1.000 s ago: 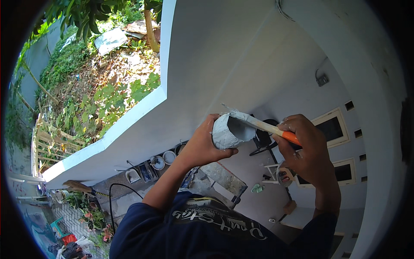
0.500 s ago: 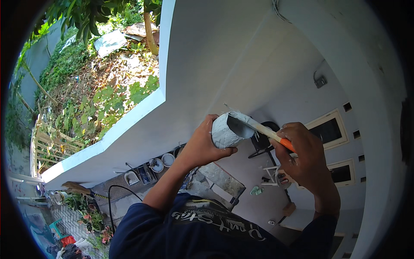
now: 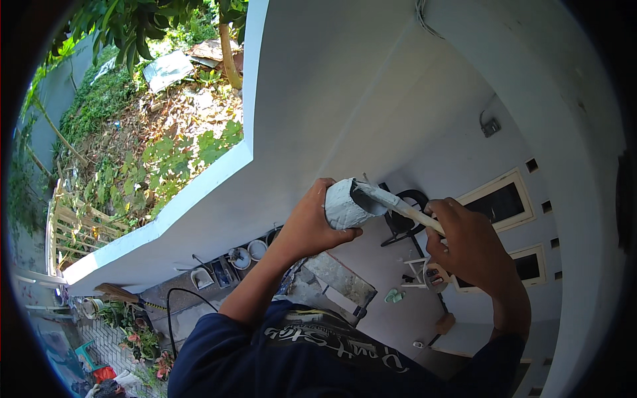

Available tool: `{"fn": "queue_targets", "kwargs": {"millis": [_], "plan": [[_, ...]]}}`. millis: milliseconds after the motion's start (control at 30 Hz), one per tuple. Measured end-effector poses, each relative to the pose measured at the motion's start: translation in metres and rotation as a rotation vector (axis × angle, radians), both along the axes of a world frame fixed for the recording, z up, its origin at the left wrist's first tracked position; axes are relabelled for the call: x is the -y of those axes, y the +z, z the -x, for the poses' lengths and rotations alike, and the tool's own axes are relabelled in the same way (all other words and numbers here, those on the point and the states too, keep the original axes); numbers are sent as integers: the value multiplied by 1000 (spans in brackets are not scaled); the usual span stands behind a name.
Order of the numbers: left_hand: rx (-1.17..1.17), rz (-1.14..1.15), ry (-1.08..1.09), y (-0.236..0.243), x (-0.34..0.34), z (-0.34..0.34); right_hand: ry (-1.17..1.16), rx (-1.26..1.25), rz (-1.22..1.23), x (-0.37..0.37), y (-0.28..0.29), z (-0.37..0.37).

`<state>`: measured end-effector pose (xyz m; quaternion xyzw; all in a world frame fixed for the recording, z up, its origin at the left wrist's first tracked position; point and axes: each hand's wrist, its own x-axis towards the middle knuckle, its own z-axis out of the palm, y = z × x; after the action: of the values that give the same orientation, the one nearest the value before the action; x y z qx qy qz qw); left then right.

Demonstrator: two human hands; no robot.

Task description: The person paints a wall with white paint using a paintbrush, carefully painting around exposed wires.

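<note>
My left hand (image 3: 310,222) is wrapped around a small cup (image 3: 345,207) coated with pale paint, tipped so its dark mouth faces right. In my right hand (image 3: 468,245) is a paintbrush (image 3: 417,215), gripped by its light wooden handle. The brush's paint-covered head lies against the cup's rim, with part of the bristles showing just above it. My fingers hide the far end of the handle. Both hands are held up in front of a pale wall (image 3: 332,79).
A low wall with a white top edge (image 3: 199,189) borders a leafy yard on the left. Below are paint buckets (image 3: 257,249), a broom (image 3: 118,292), a black chair (image 3: 406,215), a stained board (image 3: 342,278), green sandals (image 3: 394,296) and a white stool (image 3: 417,270).
My right hand has shifted slightly right and down, drawing the brush along the cup's rim. The handle's orange part is now covered by my fingers. The left hand stays nearly in place.
</note>
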<state>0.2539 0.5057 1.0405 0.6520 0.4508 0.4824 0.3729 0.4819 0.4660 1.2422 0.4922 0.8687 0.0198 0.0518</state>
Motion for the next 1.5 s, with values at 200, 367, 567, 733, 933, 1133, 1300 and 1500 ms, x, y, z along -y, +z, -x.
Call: {"fn": "queue_targets", "kwargs": {"millis": [200, 367, 567, 733, 933, 1133, 1300, 1500], "plan": [[-19, 33, -13, -2, 1, 2, 15, -175, 127, -13, -18, -33], [26, 13, -25, -3, 4, 9, -56, -638, 292, -23, -53, -73], [76, -9, -93, 0, 2, 7, -315, -1118, 484, -8, -128, -114], [105, -23, -103, -1, 2, 5, -291, -1492, 582, -11, -170, -111], [107, -22, -122, -2, -2, 1, -244, -1633, 589, -19, -179, -108], [170, -60, -85, -49, -6, -21, -194, -1752, 608, -33, -164, -61], [266, -36, 17, -126, -9, -57, -87, -1977, 644, -69, -143, -5], [200, -19, -10, -208, -10, -89, -6, -1969, 596, -136, -78, 51]]}}
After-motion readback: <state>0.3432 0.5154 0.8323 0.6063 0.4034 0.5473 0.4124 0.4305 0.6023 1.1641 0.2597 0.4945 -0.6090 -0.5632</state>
